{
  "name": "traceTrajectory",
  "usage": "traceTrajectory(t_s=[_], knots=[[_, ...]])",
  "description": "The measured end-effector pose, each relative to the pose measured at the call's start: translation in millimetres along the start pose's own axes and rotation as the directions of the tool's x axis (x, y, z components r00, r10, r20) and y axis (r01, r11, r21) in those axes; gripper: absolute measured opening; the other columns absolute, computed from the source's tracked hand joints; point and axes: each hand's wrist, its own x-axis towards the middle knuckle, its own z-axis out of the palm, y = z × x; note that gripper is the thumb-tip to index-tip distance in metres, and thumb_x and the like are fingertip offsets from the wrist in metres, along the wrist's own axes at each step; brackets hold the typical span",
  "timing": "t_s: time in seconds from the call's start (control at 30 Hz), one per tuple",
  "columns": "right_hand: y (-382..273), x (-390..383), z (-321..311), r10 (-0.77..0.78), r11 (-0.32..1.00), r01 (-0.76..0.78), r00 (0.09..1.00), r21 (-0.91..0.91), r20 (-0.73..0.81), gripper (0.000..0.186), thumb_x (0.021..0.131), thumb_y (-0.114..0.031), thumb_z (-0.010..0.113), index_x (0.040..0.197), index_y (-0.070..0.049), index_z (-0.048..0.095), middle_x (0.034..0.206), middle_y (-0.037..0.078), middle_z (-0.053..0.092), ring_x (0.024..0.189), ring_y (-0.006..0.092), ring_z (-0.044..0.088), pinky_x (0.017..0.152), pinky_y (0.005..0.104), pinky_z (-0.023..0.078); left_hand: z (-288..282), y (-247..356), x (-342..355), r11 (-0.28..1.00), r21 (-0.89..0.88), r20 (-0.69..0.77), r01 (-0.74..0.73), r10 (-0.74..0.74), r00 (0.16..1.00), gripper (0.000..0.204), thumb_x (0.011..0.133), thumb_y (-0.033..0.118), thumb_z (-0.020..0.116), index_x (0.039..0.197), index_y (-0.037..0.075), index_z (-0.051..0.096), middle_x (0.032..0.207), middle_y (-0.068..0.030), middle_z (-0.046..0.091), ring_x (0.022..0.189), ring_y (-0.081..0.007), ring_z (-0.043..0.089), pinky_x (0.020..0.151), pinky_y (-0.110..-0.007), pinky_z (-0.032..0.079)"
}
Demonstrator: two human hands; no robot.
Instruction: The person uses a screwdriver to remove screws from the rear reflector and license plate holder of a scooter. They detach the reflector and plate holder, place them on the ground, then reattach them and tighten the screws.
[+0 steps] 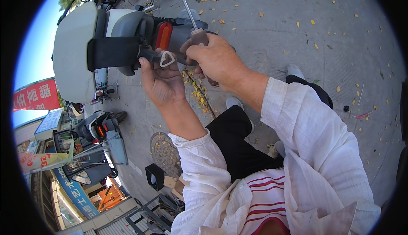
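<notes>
In the head view, your right hand (219, 55) is wrapped around a screwdriver (198, 36). Your left hand (165, 84) grips a dark clip (148, 54), a white heart-shaped loop (162, 63) against its fingers; a red tail light (164, 36) is just beyond. Well below that hand sit a black bin (149, 176) and cardboard box (171, 181), contents unclear.

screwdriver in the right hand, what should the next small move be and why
Perhaps swing the screwdriver round in the right hand, bringing its tip toward the dark fitting: the tip points up and away from it, while the left hand is at that fitting, beside the pale heart-shaped loop, seemingly placed to steady it.
</notes>
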Motion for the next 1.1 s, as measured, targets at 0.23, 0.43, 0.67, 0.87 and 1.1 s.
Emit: traceTrajectory(t_s=[0.23,0.43,0.67,0.87,1.1], knots=[[3,0,1,0.032,0.999,-0.031,0.999,-0.044,0.013,0.019,0.082,-0.015,0.055,0.095,-0.001,0.059,0.082,0.005,0.059,0.06,0.0108,0.053,0.052,0.0253,0.046,-6,-5,4,0.988,0.151,-0.022,-0.018,0.022,1.0,0.036,0.091,0.013,0.06,0.122,0.001,0.047,0.101,-0.0148,0.061,0.089,-0.0222,0.062,0.081,-0.035,0.053],[5,-1,1,0.019,1.0,-0.019,1.0,-0.023,0.013,0.018,0.083,-0.016,0.055,0.094,-0.002,0.059,0.077,0.004,0.058,0.059,0.0106,0.053,0.05,0.0262,0.044,-9,-8,5,0.949,0.309,0.019,-0.071,0.069,0.997,0.034,0.089,0.012,0.059,0.121,0.003,0.049,0.107,-0.015,0.061,0.102,-0.0252,0.059,0.093,-0.037,0.047],[12,6,-21,0.217,0.922,-0.229,0.973,-0.313,-0.071,0.019,0.083,-0.019,0.055,0.09,-0.002,0.055,0.067,0.005,0.052,0.053,0.0134,0.051,0.045,0.0292,0.042,-26,-2,12,0.948,0.319,-0.089,0.018,0.011,0.996,0.032,0.09,0.013,0.05,0.12,0.001,0.054,0.116,-0.0149,0.06,0.113,-0.0253,0.055,0.102,-0.041,0.038],[25,-6,-46,0.284,0.714,-0.275,0.954,-0.644,-0.093,0.041,0.082,-0.021,0.056,0.117,0.001,0.053,0.08,0.01,0.056,0.064,0.0156,0.056,0.047,0.0299,0.043,-55,-2,22,0.865,0.393,-0.256,0.311,-0.222,0.941,0.048,0.089,0.012,0.048,0.133,-0.006,0.042,0.132,-0.0212,0.048,0.128,-0.0333,0.043,0.108,-0.044,0.033],[78,10,-59,0.137,0.479,0.038,0.984,-0.877,0.117,0.038,0.085,-0.02,0.056,0.117,0.0,0.057,0.108,0.023,0.063,0.098,0.0359,0.062,0.082,0.0414,0.05,-101,-51,38,0.738,0.26,-0.528,0.623,-0.431,0.731,0.04,0.094,0.012,0.047,0.129,-0.007,0.044,0.125,-0.0258,0.053,0.123,-0.0336,0.049,0.103,-0.047,0.041]])
